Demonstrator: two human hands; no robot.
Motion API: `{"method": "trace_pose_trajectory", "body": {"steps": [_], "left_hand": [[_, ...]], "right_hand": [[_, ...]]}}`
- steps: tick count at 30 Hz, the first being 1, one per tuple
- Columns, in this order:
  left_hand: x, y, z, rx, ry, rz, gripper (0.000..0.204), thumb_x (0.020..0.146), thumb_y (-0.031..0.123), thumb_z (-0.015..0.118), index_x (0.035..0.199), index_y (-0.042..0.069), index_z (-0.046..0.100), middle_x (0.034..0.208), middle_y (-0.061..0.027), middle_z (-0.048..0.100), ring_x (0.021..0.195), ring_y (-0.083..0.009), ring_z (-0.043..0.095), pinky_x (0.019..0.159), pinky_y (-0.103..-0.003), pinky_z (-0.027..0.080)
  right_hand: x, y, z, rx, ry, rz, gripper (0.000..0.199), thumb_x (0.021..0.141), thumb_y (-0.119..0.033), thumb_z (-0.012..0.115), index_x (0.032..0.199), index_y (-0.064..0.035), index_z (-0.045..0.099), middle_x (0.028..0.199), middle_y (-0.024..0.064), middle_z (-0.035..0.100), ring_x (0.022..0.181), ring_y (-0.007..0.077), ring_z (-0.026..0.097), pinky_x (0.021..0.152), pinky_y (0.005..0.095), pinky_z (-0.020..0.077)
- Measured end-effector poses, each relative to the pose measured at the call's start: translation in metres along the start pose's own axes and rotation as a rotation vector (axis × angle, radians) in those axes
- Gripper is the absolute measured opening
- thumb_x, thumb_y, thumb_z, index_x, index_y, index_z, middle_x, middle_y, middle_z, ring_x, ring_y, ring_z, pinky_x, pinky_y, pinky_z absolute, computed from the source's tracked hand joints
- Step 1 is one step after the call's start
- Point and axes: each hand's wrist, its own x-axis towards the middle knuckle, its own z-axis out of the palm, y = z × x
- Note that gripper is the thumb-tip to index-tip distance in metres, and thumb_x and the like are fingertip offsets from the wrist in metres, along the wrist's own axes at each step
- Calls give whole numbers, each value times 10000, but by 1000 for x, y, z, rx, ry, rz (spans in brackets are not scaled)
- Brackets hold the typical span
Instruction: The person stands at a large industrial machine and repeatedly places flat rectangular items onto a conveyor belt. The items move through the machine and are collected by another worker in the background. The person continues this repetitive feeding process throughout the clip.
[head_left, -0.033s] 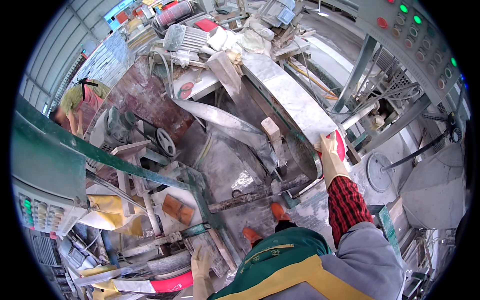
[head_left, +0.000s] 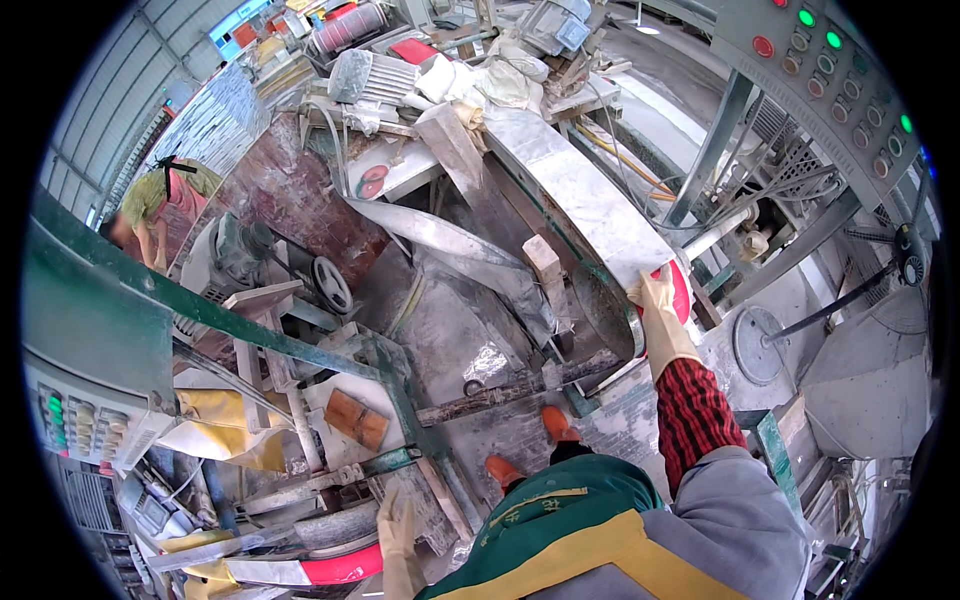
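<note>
Both of my hands wear cream rubber gloves. My right hand [head_left: 656, 302] lies on the rounded red end [head_left: 682, 291] of a long machine part with a white, marble-patterned top [head_left: 585, 200]. Its fingers stretch forward along the red edge, though their tips are partly hard to make out. Low in the view, my left hand [head_left: 396, 525] hangs with fingers apart, holding nothing. It is nearest to a curved red and white band [head_left: 340, 567] and a grey, dusty wheel-like part [head_left: 335, 530].
A green rail [head_left: 200, 320] crosses at the left. Control panels with lit buttons stand at left [head_left: 85, 410] and upper right [head_left: 835, 70]. A grey belt [head_left: 450, 245] curves through the middle. A person [head_left: 165, 205] bends over at far left. A brown block [head_left: 357, 420] lies left.
My left hand has shifted slightly to the left, its fingers still apart. My right hand stays on the red end.
</note>
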Motion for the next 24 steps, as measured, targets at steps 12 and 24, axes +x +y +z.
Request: {"method": "trace_pose_trajectory", "body": {"steps": [12, 24], "left_hand": [[13, -29, -184, 786, 794, 224, 441, 915, 300, 503, 1243, 6, 505, 1300, -222, 462, 1211, -366, 423, 1040, -434, 316], [3, -89, -156, 1257, 1017, -108, 421, 955, 363, 392, 1233, 61, 483, 1260, -105, 501, 1211, -358, 411, 1000, -468, 324]], "right_hand": [[-130, 85, -91, -455, -80, -202, 598, 827, -93, 536, 1392, -102, 342, 721, 92, 624, 574, 138, 567, 522, 270, 459], [-153, 127, -98, -480, -454, 391, 547, 800, -55, 532, 1338, -64, 430, 790, 176, 648, 616, 205, 635, 528, 315, 527]]}}
